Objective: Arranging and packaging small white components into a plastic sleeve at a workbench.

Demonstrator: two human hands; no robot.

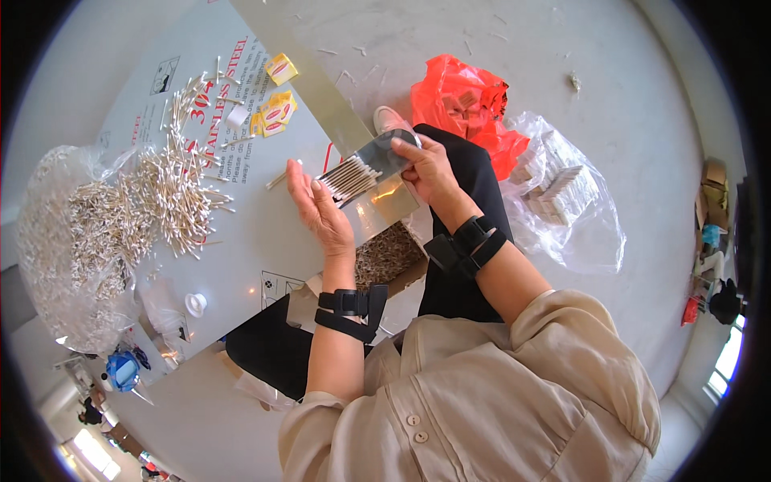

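My left hand (320,210) is flat and upright, its fingers pressed against the ends of a bundle of cotton swabs (347,178). The bundle lies on a shiny metal sheet (384,156) that my right hand (430,170) grips at its far edge. Both hands are raised over my lap, next to the edge of a low grey board (249,233). A heap of loose cotton swabs (173,189) lies on the board to the left of my left hand.
A clear bag full of swabs (68,241) sits at the far left. Small yellow packets (273,108) lie on the board. A red plastic bag (462,100) and a clear bag of packed boxes (562,197) rest on the floor to the right. A white cap (195,304) lies near the board's edge.
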